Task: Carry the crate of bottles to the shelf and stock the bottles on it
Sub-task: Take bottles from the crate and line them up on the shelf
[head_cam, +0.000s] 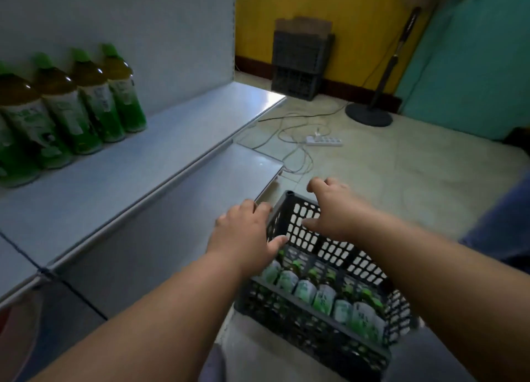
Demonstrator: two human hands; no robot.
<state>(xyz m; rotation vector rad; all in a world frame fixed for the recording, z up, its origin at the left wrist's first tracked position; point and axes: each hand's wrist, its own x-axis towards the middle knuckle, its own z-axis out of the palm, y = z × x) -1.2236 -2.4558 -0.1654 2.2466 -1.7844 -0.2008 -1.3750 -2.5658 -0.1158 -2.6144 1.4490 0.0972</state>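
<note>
Yellow and teal walls w/ pale tile floor (pixel 401 181); grey metal shelf (pixel 114 175) at left carries a row of green-capped bottles (pixel 86 103), labels too blurred to read. Dark perforated crate (pixel 321 290) sits on floor beside shelf, packed w/ same green-white bottles (pixel 324 295). Left hand (pixel 243 235) and right hand (pixel 335 209) hover over crate, fingers spread, holding nothing.

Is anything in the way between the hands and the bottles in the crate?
Nothing visible. The crate is open on top, and the bottles lie uncovered inside. The left hand and right hand hover open just above its far end, with only air between them and the bottles.
</note>
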